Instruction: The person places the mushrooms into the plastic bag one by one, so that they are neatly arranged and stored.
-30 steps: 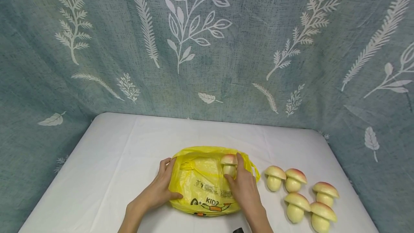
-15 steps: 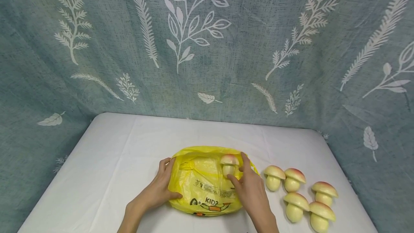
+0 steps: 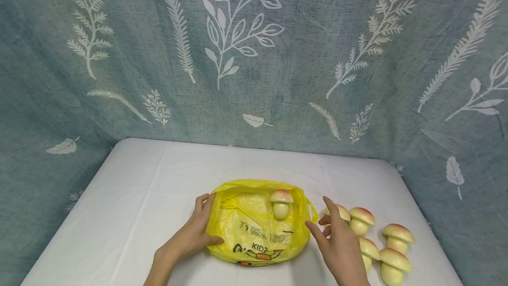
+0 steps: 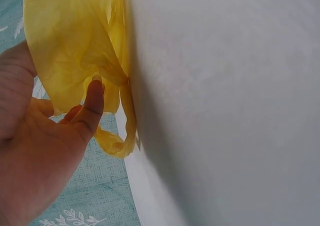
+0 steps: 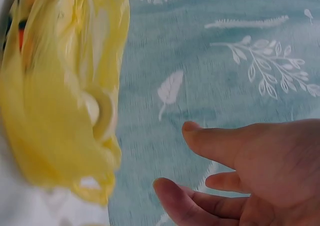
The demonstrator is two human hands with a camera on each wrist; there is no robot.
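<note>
Yellow plastic bag sits on the white table, its long axis going left to right. Inside, at right, one toy mushroom points its cap far and its stem near. The left hand grips the bag's left edge; the right hand, just right of it, holds nothing, its fingers apart.

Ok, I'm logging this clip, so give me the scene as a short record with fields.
Left hand: grips the left side of the yellow bag
Right hand: holds nothing, right of the bag
Inside bag: one visible mushroom, cap toward the far rim
Outside bag: five more mushrooms, two partly behind the right hand
Surface: white table
Backdrop: leaf-patterned cloth
</note>
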